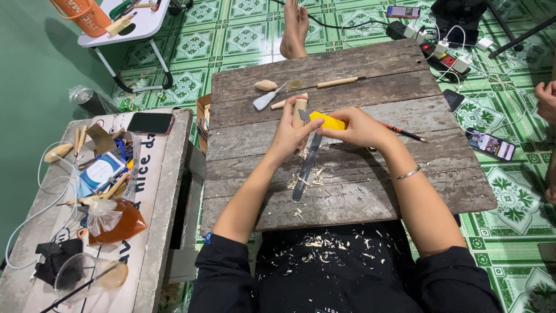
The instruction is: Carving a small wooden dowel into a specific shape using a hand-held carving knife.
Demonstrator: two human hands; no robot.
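My left hand (pixel 291 134) grips a pale wooden piece (pixel 299 110) upright over the weathered plank table (pixel 347 191). My right hand (pixel 360 127) holds a yellow-handled utility knife (pixel 328 120) with its blade against the wood near my left thumb. A long flat metal file (pixel 306 168) lies on the planks just below both hands, among pale wood shavings (pixel 301 181). More shavings are scattered on my black-clothed lap (pixel 324 249).
Farther back on the planks lie a carved wooden piece (pixel 266 85), a small knife (pixel 265 99), a wooden-handled tool (pixel 337 82) and a red pencil (pixel 403 133). A cluttered side bench (pixel 165 191) stands left with a phone (pixel 150 123). Another person's foot (pixel 294 29) rests beyond the table.
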